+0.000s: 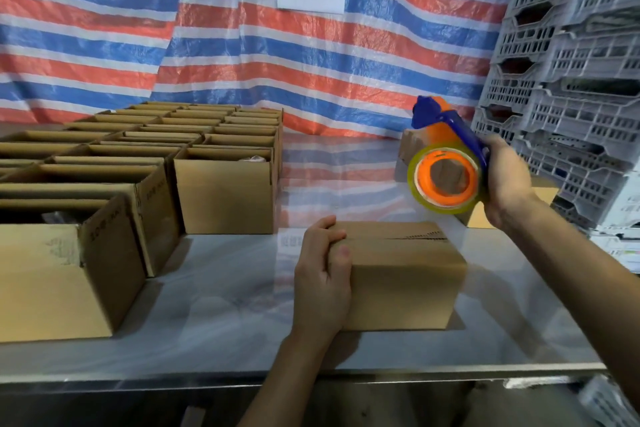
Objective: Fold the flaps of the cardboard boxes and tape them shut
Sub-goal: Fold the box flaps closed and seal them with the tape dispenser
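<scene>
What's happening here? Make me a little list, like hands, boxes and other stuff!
left hand: grips the left end of the box
right hand: holds the tape dispenser above the box's right end
box: flaps folded shut, on the table
open boxes: in rows at the left
crates: grey, stacked at the right

A closed cardboard box [398, 274] is being held by the left hand [322, 274] near the tabletop's [214, 333] front edge, flaps meeting along its top. An orange-and-blue tape dispenser [446, 170] is being gripped by the right hand [505, 180] above its right end. Rows of open boxes [221, 191] are being carried toward the left edge.
</scene>
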